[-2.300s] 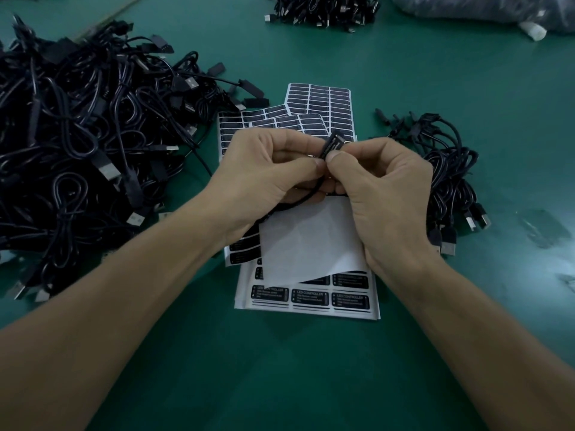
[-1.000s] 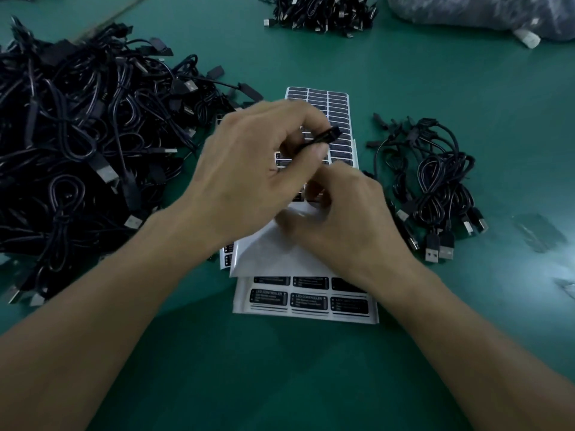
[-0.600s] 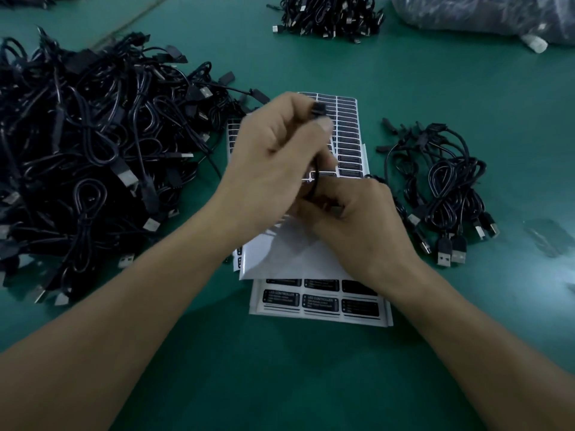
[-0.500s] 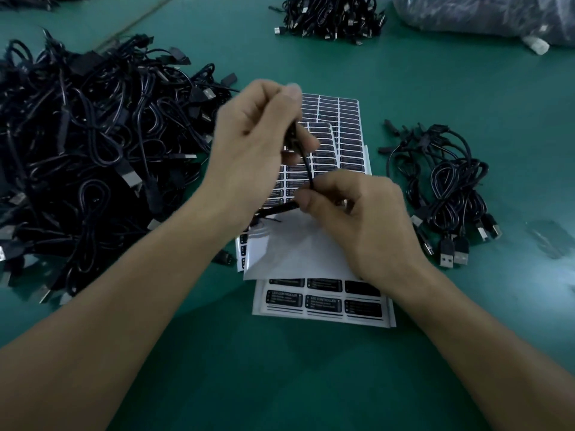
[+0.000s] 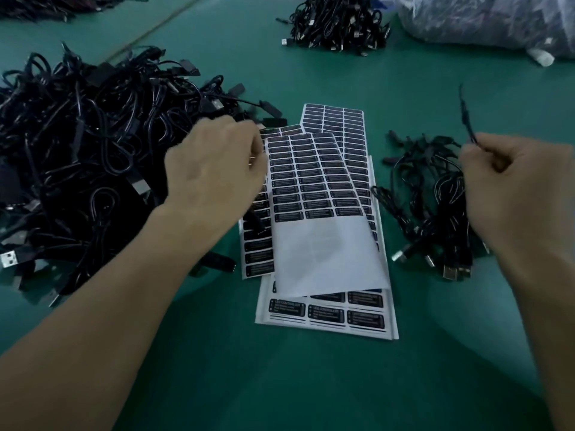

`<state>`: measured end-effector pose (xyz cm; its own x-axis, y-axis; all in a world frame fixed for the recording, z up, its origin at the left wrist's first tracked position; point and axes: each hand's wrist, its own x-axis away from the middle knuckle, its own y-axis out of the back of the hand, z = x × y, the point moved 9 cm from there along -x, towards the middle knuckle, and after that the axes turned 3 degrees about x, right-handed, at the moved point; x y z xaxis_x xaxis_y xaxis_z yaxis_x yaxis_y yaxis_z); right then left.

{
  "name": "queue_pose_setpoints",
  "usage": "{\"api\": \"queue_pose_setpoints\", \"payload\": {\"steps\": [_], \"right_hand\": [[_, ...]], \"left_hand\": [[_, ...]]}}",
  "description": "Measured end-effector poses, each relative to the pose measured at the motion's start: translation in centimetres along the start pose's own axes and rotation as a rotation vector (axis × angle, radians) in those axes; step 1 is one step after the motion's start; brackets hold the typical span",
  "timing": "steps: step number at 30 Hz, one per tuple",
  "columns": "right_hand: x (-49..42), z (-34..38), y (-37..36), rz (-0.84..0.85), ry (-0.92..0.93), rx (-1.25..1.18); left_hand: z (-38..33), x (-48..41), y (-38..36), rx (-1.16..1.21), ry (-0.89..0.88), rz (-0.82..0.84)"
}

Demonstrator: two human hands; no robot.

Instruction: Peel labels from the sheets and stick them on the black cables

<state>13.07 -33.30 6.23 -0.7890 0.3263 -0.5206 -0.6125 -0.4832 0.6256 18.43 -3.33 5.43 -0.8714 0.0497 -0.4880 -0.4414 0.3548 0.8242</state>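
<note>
The cable (image 5: 466,118), thin, light and floppy, is likely handling best pinched near its end; the right hand (image 5: 510,188) is pinching it right of the sheets (image 5: 314,175), above a small bundle (image 5: 435,194). The left hand (image 5: 214,169) is hovering at the sheets' left edge, curled and blurred; whether it is gripping anything I cannot tell.

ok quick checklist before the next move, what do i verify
1. Right hand grips the black cable above the small cable pile: ok.
2. Label stuck on that cable: cannot tell, too blurred.
3. Left hand at the edge of the big cable pile, free to pick: cannot tell, blurred.
4. Top label sheet has unpeeled labels on its upper part: ok.
5. Sheets lie between both hands on the green table: ok.
</note>
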Motion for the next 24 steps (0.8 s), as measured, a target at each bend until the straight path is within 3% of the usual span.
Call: {"api": "queue_pose_setpoints", "payload": {"steps": [5, 10, 14, 24], "right_hand": [[0.3, -1.0, 0.0, -0.04, -0.084, 0.138], [2.1, 4.0, -2.0, -0.001, 0.193, 0.123], [3.7, 5.6, -3.8, 0.099, 0.292, 0.063], [4.4, 5.6, -4.9, 0.168, 0.279, 0.023]], "left_hand": [[2.1, -0.8, 1.5, -0.179, 0.006, -0.135], [4.1, -1.5, 1.0, -0.289, 0.051, -0.146], [4.8, -1.7, 0.6, -0.398, 0.097, -0.127], [4.2, -1.5, 2.4, -0.211, 0.05, -0.226]]}}
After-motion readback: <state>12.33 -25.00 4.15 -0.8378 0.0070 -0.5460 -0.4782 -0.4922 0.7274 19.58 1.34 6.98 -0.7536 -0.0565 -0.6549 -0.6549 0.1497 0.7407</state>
